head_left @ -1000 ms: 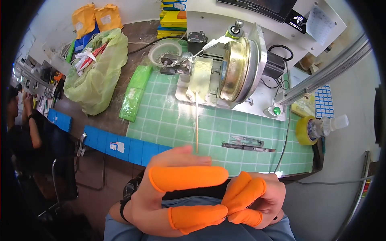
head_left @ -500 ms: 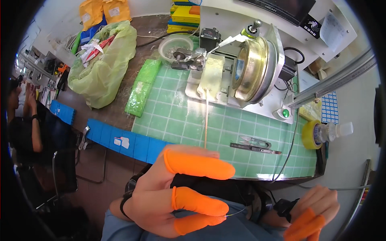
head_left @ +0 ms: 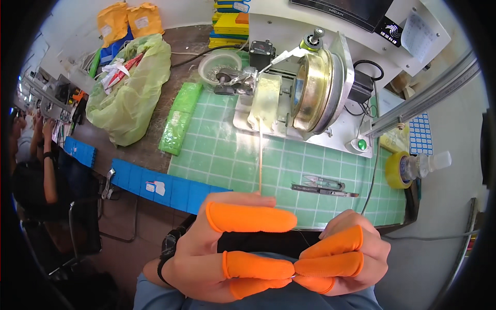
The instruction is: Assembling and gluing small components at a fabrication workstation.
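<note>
Pinching now, near and central, with left hand (head_left: pixel 201 263) and right hand (head_left: pixel 349 252) together at the fingertips under smooth orange finger caps (head_left: pixel 250 217), clamped on a thin, shiny metallic sliver (head_left: pixel 294 276) (mostly hidden by the fingers). Held over blue-grey cloth (head_left: pixel 336 303), nearer than the green gridded mat (head_left: pixel 222 168), with slim silver metal snips (head_left: pixel 324 182) lying farther off, to the right.
</note>
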`<state>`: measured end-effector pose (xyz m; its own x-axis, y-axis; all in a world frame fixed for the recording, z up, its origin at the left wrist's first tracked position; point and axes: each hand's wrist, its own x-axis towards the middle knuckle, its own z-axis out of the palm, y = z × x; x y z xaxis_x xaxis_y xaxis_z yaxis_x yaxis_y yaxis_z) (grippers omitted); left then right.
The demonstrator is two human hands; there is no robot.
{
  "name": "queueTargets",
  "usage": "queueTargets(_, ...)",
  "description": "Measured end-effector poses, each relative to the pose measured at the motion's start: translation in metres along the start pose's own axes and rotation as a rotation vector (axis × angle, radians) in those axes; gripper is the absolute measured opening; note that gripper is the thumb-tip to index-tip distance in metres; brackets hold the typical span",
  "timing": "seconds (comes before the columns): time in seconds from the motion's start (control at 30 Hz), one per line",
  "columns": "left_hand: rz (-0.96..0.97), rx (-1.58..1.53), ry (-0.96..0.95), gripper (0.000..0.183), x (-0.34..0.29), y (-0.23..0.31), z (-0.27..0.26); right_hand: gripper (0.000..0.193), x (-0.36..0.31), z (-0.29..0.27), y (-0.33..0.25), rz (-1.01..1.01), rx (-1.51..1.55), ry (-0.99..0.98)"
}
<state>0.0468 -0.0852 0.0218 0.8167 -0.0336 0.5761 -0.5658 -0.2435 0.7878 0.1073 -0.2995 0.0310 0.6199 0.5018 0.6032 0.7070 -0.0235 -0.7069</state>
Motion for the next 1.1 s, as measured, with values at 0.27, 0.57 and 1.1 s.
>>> queueTargets(0.27, -0.114, 0.434, 0.092, 0.049, -0.016, 0.02, -0.042, 0.029, 0.013, 0.011, -0.008, -0.122, -0.267, -0.018)
queueTargets(0.57, -0.275, 0.083, 0.024, 0.025, -0.036, 0.035, -0.06, 0.032, 0.056, 0.056, -0.034, -0.353, -0.198, -0.061)
queueTargets(1.1, -0.296, -0.186, 0.266, 0.023, -0.081, 0.034, -0.115, 0.026, 0.079, 0.116, -0.058, -0.467, -0.261, -0.324)
